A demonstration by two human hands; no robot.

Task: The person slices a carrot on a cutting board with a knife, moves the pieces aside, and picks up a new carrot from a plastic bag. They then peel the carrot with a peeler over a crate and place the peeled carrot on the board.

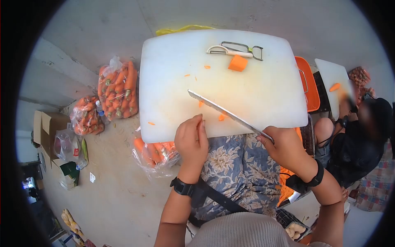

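Note:
My right hand is wrapped round the handle of a long knife. Its blade slants up and left over a white cutting board. At the board's front edge my left hand is closed, fingers pressed together; whatever they may hold is hidden. A chunk of carrot lies towards the back of the board, beside a white-handled peeler and what looks like a second, dark-framed one. Small carrot scraps are scattered on the board, some close to the blade.
Clear bags of carrots stand left of the board, another bag below its front edge. An orange tub is at the right. Further right a person in dark clothes works at another white board. A cardboard box sits far left.

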